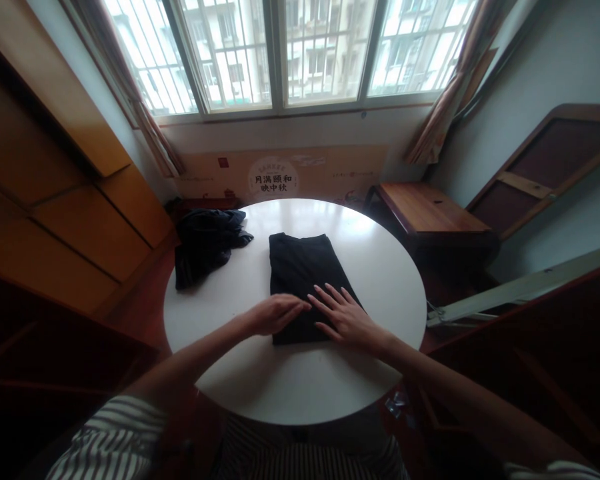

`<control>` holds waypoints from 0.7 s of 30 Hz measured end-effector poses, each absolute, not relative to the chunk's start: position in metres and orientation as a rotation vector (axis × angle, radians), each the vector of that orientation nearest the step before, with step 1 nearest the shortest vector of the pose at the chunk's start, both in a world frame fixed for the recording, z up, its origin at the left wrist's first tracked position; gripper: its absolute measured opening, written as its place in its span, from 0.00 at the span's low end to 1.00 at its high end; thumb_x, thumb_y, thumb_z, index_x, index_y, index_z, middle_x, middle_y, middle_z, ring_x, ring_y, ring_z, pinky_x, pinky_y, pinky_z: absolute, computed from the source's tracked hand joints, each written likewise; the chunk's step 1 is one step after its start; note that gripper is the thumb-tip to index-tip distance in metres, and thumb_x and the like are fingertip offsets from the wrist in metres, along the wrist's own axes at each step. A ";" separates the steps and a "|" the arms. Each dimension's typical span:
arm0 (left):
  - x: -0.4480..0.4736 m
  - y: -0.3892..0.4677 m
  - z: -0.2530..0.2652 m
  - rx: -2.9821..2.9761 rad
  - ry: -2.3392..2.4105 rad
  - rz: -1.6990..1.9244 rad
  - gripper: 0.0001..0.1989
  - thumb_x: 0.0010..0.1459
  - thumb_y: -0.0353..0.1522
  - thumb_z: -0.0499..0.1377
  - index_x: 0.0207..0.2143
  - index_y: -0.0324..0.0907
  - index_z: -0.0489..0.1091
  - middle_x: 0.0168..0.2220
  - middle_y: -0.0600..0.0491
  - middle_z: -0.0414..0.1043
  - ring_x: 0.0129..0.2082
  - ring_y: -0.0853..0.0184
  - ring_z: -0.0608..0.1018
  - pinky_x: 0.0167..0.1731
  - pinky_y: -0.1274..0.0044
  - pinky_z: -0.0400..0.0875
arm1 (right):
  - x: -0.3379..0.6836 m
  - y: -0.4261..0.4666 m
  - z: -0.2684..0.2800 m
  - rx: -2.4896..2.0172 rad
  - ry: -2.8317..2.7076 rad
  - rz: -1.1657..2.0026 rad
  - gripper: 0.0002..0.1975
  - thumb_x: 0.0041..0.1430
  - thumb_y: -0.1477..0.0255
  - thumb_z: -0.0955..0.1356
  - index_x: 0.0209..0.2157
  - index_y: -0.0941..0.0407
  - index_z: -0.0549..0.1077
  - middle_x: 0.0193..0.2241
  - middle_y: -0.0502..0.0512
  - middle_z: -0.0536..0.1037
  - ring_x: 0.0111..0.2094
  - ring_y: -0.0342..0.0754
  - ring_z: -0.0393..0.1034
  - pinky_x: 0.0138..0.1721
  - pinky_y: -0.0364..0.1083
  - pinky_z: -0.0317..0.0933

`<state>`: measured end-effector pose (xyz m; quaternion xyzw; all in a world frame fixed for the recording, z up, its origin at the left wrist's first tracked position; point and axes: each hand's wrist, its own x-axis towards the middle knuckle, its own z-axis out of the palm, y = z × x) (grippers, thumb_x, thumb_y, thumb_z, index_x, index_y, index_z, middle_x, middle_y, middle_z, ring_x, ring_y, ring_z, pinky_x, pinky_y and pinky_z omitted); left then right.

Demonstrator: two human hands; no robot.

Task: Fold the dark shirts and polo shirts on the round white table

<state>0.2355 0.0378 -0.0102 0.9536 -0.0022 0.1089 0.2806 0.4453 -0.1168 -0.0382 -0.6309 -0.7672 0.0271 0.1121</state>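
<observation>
A black garment (305, 263), folded into a flat, roughly rectangular stack, lies on the round white table (385, 280). What kind of garment it is, I cannot tell. My right hand (347, 319) rests palm down on its right near part, fingers spread. My left hand (277, 313) is over the garment's left near edge, fingers curled and pressed together toward the right; whatever may be between the fingertips is hidden. At the table's far left, a crumpled heap of dark clothing (207, 243) hangs partly past the rim.
A low wooden table (435, 207) stands beyond the right side. Orange-brown cabinets (75, 220) line the left wall. A printed cardboard panel (340, 167) leans below the barred window (325, 60). Dark wooden furniture flanks me on both sides.
</observation>
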 end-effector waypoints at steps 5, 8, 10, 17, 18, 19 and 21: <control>0.299 0.122 -0.010 2.684 0.619 0.610 0.17 0.68 0.30 0.49 0.52 0.37 0.73 0.54 0.44 0.74 0.56 0.60 0.74 0.59 0.70 0.66 | 0.461 -0.088 -0.016 -1.792 -1.949 0.210 0.25 0.69 0.58 0.60 0.62 0.52 0.68 0.58 0.60 0.72 0.59 0.56 0.67 0.59 0.54 0.61; 0.332 0.160 -0.007 2.726 0.784 0.518 0.17 0.68 0.30 0.50 0.53 0.38 0.73 0.54 0.45 0.74 0.55 0.61 0.74 0.58 0.72 0.66 | 0.488 -0.045 -0.004 -1.955 -1.627 0.155 0.20 0.70 0.62 0.61 0.54 0.57 0.74 0.49 0.64 0.78 0.48 0.55 0.74 0.51 0.50 0.66; 0.347 0.175 -0.006 2.731 0.823 0.452 0.16 0.68 0.32 0.52 0.51 0.40 0.75 0.52 0.47 0.76 0.54 0.61 0.75 0.57 0.73 0.67 | 0.508 -0.016 -0.002 -2.104 -1.486 0.121 0.19 0.68 0.62 0.65 0.52 0.59 0.75 0.47 0.65 0.77 0.46 0.56 0.74 0.49 0.51 0.67; 0.376 0.193 -0.009 2.728 0.900 0.386 0.13 0.59 0.36 0.64 0.46 0.44 0.78 0.49 0.49 0.78 0.53 0.56 0.75 0.56 0.67 0.67 | 0.537 0.044 -0.014 -2.190 -1.420 0.114 0.18 0.67 0.64 0.67 0.54 0.57 0.70 0.53 0.58 0.72 0.48 0.52 0.71 0.48 0.55 0.69; 0.378 0.195 -0.010 2.721 0.896 0.393 0.12 0.60 0.35 0.62 0.46 0.45 0.78 0.49 0.49 0.78 0.53 0.57 0.75 0.55 0.69 0.67 | 0.538 0.048 -0.015 -2.187 -1.425 0.110 0.18 0.67 0.64 0.67 0.54 0.56 0.71 0.53 0.58 0.72 0.48 0.52 0.71 0.48 0.55 0.69; 0.379 0.197 -0.011 2.713 0.892 0.405 0.12 0.61 0.34 0.61 0.46 0.45 0.78 0.49 0.50 0.78 0.52 0.59 0.76 0.55 0.70 0.68 | 0.539 0.052 -0.015 -2.183 -1.429 0.104 0.17 0.67 0.64 0.67 0.54 0.56 0.71 0.53 0.58 0.72 0.48 0.52 0.71 0.48 0.55 0.69; 0.381 0.201 -0.013 2.695 0.892 0.440 0.13 0.64 0.33 0.58 0.48 0.44 0.77 0.49 0.50 0.77 0.50 0.61 0.77 0.54 0.73 0.68 | 0.542 0.057 -0.016 -2.174 -1.440 0.090 0.17 0.67 0.64 0.67 0.54 0.56 0.71 0.53 0.58 0.72 0.48 0.52 0.71 0.48 0.55 0.69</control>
